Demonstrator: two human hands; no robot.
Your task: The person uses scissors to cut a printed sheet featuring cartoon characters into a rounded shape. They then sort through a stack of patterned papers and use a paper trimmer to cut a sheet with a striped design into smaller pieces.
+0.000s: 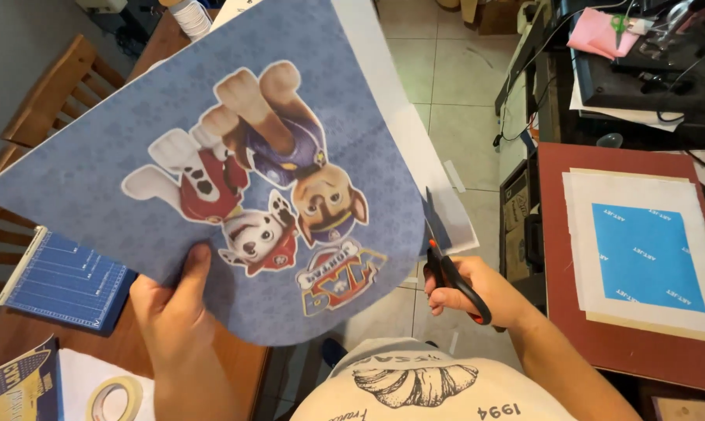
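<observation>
Nearest to the camera is the person's pale shirt (pixel 422 390) with a shell drawing, and just above it the two hands work on a large blue printed sheet (pixel 95 171) with cartoon dogs. The left hand (pixel 169 308) is closed on the lower edge of the sheet, thumb on top, and holds it up over the wooden table (pixel 235 366). The right hand (pixel 477 292), at the right edge of the sheet, has its fingers through the handles of the scissors (pixel 450 269), whose blades point up into the edge. The lower and right borders of the sheet already look rounded, so the cutting seems partly done; a white strip above the sheet remains to trim. Left of the sheet lies a blue cutting board (pixel 64 284), below it a tape roll (pixel 114 398).
</observation>
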